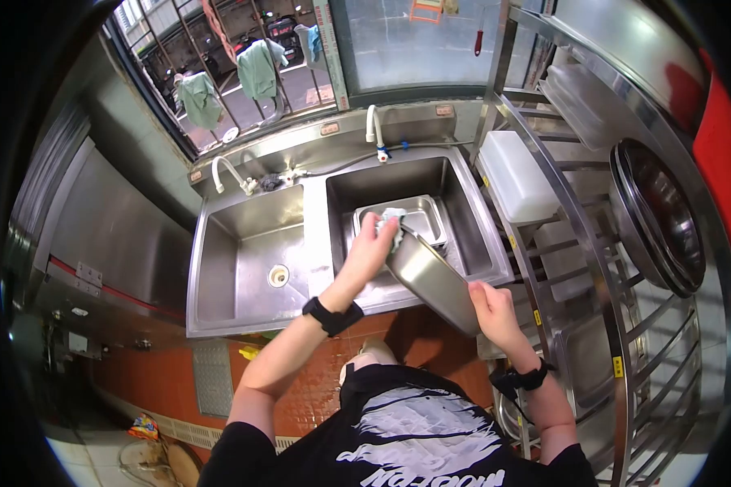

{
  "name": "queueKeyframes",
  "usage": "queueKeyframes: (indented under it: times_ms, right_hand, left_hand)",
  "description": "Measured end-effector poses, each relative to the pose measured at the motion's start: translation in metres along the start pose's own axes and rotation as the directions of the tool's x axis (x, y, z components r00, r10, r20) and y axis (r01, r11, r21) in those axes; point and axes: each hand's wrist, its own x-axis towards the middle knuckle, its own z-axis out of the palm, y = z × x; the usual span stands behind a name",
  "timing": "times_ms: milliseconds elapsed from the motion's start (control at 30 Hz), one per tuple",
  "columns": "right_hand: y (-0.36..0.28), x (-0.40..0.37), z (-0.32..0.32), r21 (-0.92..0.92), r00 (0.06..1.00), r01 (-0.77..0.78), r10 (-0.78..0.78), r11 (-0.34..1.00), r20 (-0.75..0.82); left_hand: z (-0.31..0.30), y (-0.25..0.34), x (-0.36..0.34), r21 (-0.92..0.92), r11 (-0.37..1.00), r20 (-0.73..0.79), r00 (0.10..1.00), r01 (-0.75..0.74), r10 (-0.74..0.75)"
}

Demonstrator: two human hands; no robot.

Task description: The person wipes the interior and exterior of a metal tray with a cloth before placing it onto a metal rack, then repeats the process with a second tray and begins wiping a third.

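Over sink edge (248, 326) | pan (435, 281) between | right grip (495, 314) clasping its end | left grip (369, 250) clutching cloth (393, 217)

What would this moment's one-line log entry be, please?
left hand: cloth against metal pan | right hand: gripping metal pan | right basin: another pan

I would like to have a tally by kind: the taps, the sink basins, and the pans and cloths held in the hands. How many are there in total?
Taps: 2
Basins: 2
Held pans: 1
Held cloths: 1
Total: 6
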Motion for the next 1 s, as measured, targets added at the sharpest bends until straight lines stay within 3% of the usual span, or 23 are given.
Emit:
queueKeyframes:
  times_ms: [67, 100, 133, 167, 233, 300, 367, 433, 500, 567, 600, 633, 700, 767, 833, 900, 933, 1000]
  right_hand:
    - [0.004, 0.010, 0.007, -0.024, 0.999, -0.036, 0.036, 0.999, -0.033]
    - [0.004, 0.015, 0.009, -0.021, 0.996, -0.045, 0.043, 0.999, -0.078]
    - [0.004, 0.021, 0.011, -0.018, 0.991, -0.052, 0.050, 0.998, -0.124]
    - [0.004, 0.027, 0.012, -0.018, 0.988, -0.058, 0.055, 0.998, -0.142]
    - [0.007, 0.038, 0.015, 0.033, 0.967, 0.012, -0.003, 0.999, -0.253]
    - [0.017, 0.048, 0.018, 0.118, 0.946, 0.041, -0.001, 0.992, -0.324]
    - [0.016, 0.053, 0.020, 0.481, 0.946, 0.026, 0.135, 0.876, -0.296]
    - [0.014, 0.051, 0.023, 0.384, 0.942, 0.015, 0.116, 0.923, -0.316]
    - [0.005, 0.047, 0.022, 0.321, 0.950, -0.034, 0.130, 0.947, -0.283]
    - [0.014, 0.047, 0.025, 0.364, 0.950, -0.078, 0.180, 0.928, -0.256]
    - [0.011, 0.050, 0.023, 0.400, 0.947, -0.105, 0.214, 0.910, -0.238]
    - [0.006, 0.053, 0.019, 0.400, 0.947, -0.104, 0.214, 0.911, -0.241]
    - [-0.005, 0.060, 0.006, 0.684, 0.895, -0.180, 0.406, 0.706, -0.184]
    - [0.009, 0.073, -0.002, 0.717, 0.901, -0.181, 0.406, 0.673, -0.154]
    - [0.004, 0.085, -0.009, 0.868, 0.925, -0.120, 0.372, 0.481, -0.078]
    - [-0.002, 0.090, -0.013, 0.821, 0.927, -0.108, 0.354, 0.560, -0.120]
    - [-0.004, 0.093, -0.012, 0.867, 0.915, -0.084, 0.382, 0.491, -0.128]
    - [-0.020, 0.097, -0.015, 0.954, 0.898, -0.076, 0.435, 0.290, -0.061]
  left_hand:
    - [0.008, 0.033, -0.017, 0.024, 0.996, 0.004, 0.997, -0.082, 0.082]
    - [0.015, 0.044, -0.025, 0.003, 0.982, -0.036, 0.981, -0.190, 0.190]
    - [0.024, 0.046, -0.029, 0.135, 0.905, -0.093, 0.904, -0.403, 0.417]
    - [0.032, 0.048, -0.034, 0.271, 0.766, -0.116, 0.771, -0.582, 0.627]
    - [0.044, 0.064, -0.058, 0.565, 0.464, 0.091, 0.611, -0.682, 0.787]
    - [0.055, 0.044, -0.067, 0.503, 0.414, 0.211, 0.572, -0.759, 0.793]
    - [0.057, 0.032, -0.069, 0.373, 0.355, 0.317, 0.477, -0.857, 0.820]
    - [0.051, 0.046, -0.062, 0.371, 0.382, 0.292, 0.497, -0.847, 0.817]
    - [0.045, 0.069, -0.038, 0.466, 0.459, 0.021, 0.528, -0.756, 0.849]
    - [0.036, 0.087, -0.011, 0.416, 0.529, -0.006, 0.580, -0.739, 0.815]
    - [0.034, 0.091, -0.005, 0.333, 0.597, 0.080, 0.653, -0.730, 0.753]
    - [0.037, 0.091, -0.008, 0.331, 0.595, 0.082, 0.651, -0.732, 0.755]
    - [0.048, 0.086, -0.022, 0.418, 0.296, 0.342, 0.450, -0.859, 0.825]
    - [0.059, 0.065, -0.046, 0.296, 0.303, 0.494, 0.417, -0.906, 0.763]
    - [0.064, 0.048, -0.066, 0.275, 0.232, 0.559, 0.352, -0.933, 0.751]
    - [0.070, 0.022, -0.072, 0.364, 0.133, 0.532, 0.322, -0.922, 0.783]
    - [0.070, 0.008, -0.072, 0.365, 0.126, 0.530, 0.318, -0.922, 0.786]
    - [0.065, -0.005, -0.068, 0.446, 0.260, 0.302, 0.418, -0.856, 0.857]
